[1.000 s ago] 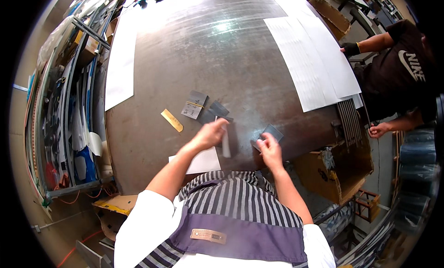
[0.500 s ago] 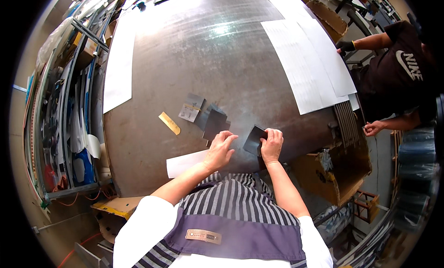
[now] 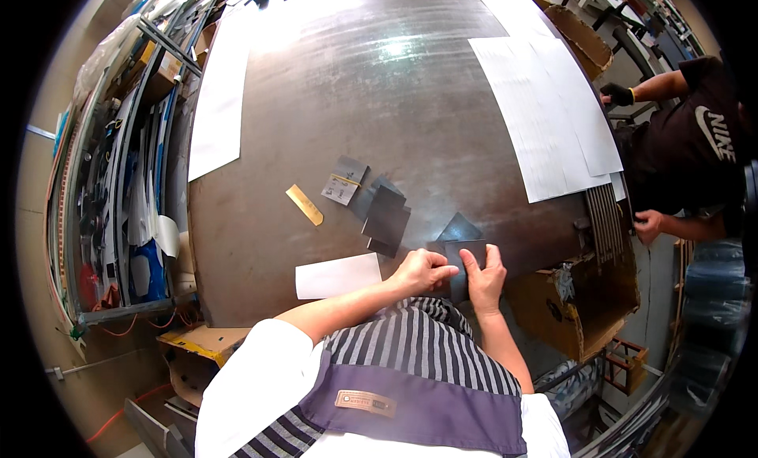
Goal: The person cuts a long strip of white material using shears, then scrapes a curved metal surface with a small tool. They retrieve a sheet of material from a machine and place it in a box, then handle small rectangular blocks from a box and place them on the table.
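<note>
Near the front edge of the table, my right hand (image 3: pixel 485 279) grips a few thin dark square plates (image 3: pixel 466 246), thumb on top. One corner of another dark sheet (image 3: pixel 458 226) sticks out beyond them. My left hand (image 3: pixel 425 272) is closed, its thumb and forefinger pinched at the plates' left edge; the exact contact is partly hidden. Left of the hands lies a loose, fanned pile of dark plates (image 3: pixel 387 219). Just beyond it is a small bundle of plates (image 3: pixel 345 182) with a yellowish band around it. A narrow yellow strip (image 3: pixel 304 204) lies farther left.
A white sheet (image 3: pixel 338 276) lies by my left forearm. Larger white sheets (image 3: pixel 545 118) cover the right side of the dark table (image 3: pixel 339 87); another (image 3: pixel 219 118) lies left. An open cardboard box (image 3: pixel 584 316) stands below the right edge. A person (image 3: pixel 679 142) stands at the right.
My left hand has moved right, from beside the loose pile to the plates in my right hand. Those plates have turned and now lie flatter. The view has shifted slightly.
</note>
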Demonstrator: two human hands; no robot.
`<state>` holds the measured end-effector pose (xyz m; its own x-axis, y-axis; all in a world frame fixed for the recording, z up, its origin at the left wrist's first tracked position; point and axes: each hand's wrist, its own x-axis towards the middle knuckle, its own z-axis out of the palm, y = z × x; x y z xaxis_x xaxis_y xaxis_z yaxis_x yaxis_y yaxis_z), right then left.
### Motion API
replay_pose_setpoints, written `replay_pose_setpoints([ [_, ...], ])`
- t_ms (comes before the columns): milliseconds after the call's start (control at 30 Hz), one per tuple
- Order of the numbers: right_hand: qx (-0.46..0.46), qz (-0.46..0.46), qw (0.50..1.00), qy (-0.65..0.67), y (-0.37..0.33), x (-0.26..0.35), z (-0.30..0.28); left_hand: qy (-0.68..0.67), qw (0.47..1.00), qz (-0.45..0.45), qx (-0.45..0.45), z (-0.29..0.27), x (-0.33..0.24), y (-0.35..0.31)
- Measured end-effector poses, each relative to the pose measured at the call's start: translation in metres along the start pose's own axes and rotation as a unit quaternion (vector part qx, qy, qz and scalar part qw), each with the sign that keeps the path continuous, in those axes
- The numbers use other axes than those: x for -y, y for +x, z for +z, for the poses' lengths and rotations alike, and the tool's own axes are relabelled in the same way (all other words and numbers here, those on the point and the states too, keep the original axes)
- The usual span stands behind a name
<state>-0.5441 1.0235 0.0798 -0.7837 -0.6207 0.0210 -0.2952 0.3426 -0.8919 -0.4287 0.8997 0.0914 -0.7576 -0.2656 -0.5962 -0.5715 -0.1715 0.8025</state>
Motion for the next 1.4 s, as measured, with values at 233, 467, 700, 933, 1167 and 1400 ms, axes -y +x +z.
replay_pose_setpoints([
  [233, 0.041, -0.099, 0.782, -0.614, 0.035, -0.1, -0.038, 0.159, 0.978, 0.134, -0.011, -0.001, 0.018, 0.003],
  [467, 0.009, 0.032, 0.999, 0.037, 0.027, -0.053, -0.029, -0.051, 0.996, 0.069, -0.017, -0.012, 0.009, -0.001],
  [700, 0.207, 0.298, 0.826, 0.432, -0.022, 0.008, 0.005, -0.352, 0.917, 0.02, 0.188, -0.012, -0.01, -0.008],
  [933, 0.208, 0.332, 0.814, 0.429, -0.024, 0.02, 0.016, 0.219, 0.886, 0.387, -0.133, -0.02, -0.012, -0.004],
  [1167, 0.243, 0.371, 0.781, 0.44, -0.028, -0.01, 0.028, 0.215, 0.95, 0.162, -0.157, -0.087, -0.005, -0.003],
  [1400, 0.251, 0.371, 0.771, 0.452, -0.025, 0.005, 0.031, -0.041, 0.987, 0.113, -0.111, -0.064, 0.01, -0.011],
])
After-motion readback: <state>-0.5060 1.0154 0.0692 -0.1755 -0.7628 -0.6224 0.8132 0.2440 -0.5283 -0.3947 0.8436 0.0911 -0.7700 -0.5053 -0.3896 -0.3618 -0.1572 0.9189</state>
